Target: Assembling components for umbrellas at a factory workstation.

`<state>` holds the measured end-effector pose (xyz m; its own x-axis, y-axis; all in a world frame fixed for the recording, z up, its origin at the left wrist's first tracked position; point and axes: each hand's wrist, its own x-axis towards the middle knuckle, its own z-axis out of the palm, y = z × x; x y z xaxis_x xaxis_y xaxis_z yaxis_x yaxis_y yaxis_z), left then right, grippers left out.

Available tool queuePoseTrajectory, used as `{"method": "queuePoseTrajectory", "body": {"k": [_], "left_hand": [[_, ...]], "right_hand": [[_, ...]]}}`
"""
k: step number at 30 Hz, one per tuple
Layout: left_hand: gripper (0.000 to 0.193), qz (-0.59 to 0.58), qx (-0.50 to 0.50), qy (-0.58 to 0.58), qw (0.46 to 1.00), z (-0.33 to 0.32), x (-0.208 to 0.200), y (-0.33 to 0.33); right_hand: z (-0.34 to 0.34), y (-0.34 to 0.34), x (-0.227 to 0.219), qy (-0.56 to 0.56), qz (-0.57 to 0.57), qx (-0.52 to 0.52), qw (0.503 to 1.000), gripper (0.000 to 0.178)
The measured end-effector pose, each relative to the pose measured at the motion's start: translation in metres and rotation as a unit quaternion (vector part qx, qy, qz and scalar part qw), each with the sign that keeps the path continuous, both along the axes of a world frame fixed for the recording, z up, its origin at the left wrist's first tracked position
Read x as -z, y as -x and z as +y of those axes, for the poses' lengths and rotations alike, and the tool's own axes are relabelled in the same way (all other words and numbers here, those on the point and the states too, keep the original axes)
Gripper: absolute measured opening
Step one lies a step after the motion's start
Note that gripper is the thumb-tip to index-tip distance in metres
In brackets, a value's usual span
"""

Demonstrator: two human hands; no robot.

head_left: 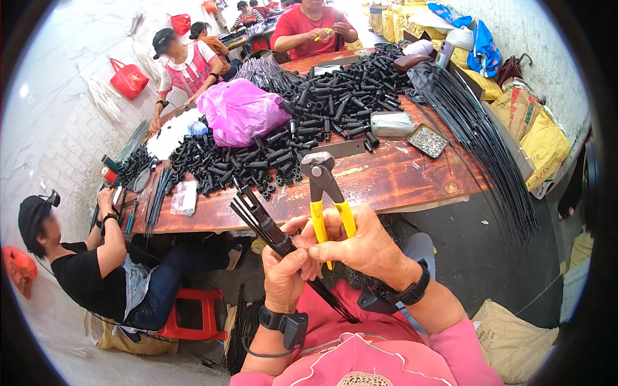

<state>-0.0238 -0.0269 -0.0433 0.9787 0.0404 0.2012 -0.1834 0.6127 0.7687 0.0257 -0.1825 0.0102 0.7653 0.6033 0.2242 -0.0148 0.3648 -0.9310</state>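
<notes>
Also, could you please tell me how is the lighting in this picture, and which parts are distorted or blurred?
Head view: bright, with a glare spot on the white wall at left; head view: fisheye bends the glossy reddish-brown wooden table and leaves black corners; head view: the seated person in a black shirt has a blurred face, while the yellow-handled metal pincers look fairly sharp.

smooth metal pincers (318, 171) with glossy plastic handles (346, 220), glossy wood tabletop (407, 179), black plastic tubes (331, 103), crinkled plastic bag (239, 112)
</notes>
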Motion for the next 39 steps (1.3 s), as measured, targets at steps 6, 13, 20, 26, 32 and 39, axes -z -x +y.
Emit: {"method": "queuePoseTrajectory", "body": {"k": [6,13,20,26,32,39], "left_hand": [[0.055,-0.005,0.011,0.015,1.000,0.000,0.002,0.000],[0.062,-0.020,0.014,-0.002,1.000,-0.001,-0.002,-0.001],[0.085,0.014,-0.002,0.019,1.000,-0.009,-0.006,0.001],[0.081,0.052,-0.049,0.028,0.997,-0.014,-0.018,0.004],[0.080,0.064,-0.099,0.044,0.992,-0.019,-0.017,0.002],[0.078,0.063,-0.091,0.025,0.994,-0.015,-0.017,0.003]], "right_hand": [[-0.002,-0.001,-0.001,0.013,0.008,0.002,1.000,0.017],[0.006,0.001,0.002,-0.025,0.014,0.043,0.999,0.015],[0.030,0.018,0.010,-0.063,0.001,0.199,0.978,0.011],[0.046,0.018,0.022,-0.034,-0.070,0.273,0.959,0.015],[0.048,0.020,0.027,-0.009,-0.072,0.294,0.953,0.016],[0.046,0.022,0.024,-0.015,-0.036,0.268,0.963,0.019]]}}
